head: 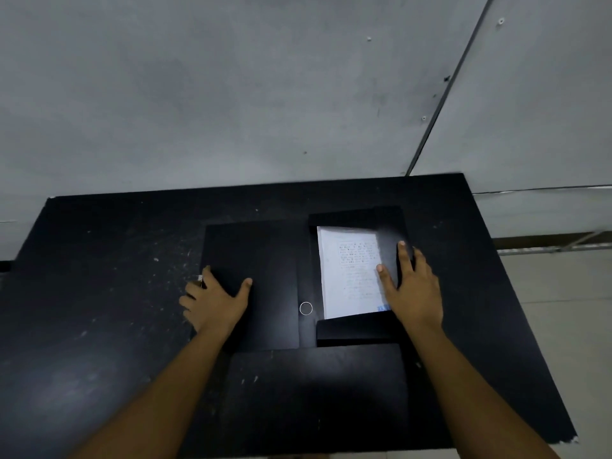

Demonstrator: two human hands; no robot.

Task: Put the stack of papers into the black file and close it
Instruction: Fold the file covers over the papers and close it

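Observation:
The black file (258, 253) lies open on the black table (99, 293). Its left cover is spread flat, and its right half has inner flaps at the top, bottom and right. The stack of white printed papers (347, 273) lies inside the right half, between those flaps. My left hand (215, 299) grips the left edge of the left cover, thumb on top and fingers curled under the edge. My right hand (414, 283) rests flat on the right side flap, folding it over the papers' right edge, fingers apart.
A second flat black board or folder (314, 392) lies on the table nearer to me. A small white ring mark (305, 308) sits on the file's spine. A grey wall (265, 94) rises behind the table; tiled floor shows at the right.

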